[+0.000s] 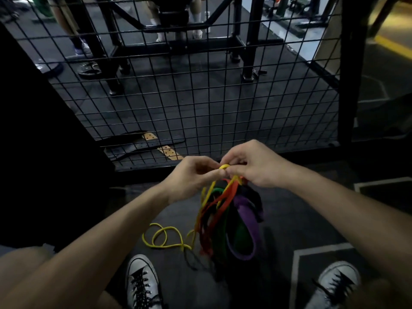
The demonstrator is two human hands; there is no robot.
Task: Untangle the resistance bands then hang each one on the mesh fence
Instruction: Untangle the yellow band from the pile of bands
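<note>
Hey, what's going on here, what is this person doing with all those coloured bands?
A person crouched in front of a mesh fence is untangling a bundle of resistance bands. The left hand and right hand both pinch the thin yellow band at the top of the knot, while orange, green, purple and black bands hang below, still tangled. A loop of the yellow band trails on the floor between the sneakers. Nothing hangs on the fence yet.

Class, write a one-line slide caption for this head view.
Both hands pinch a yellow band atop tangled resistance bands before the mesh fence.
</note>
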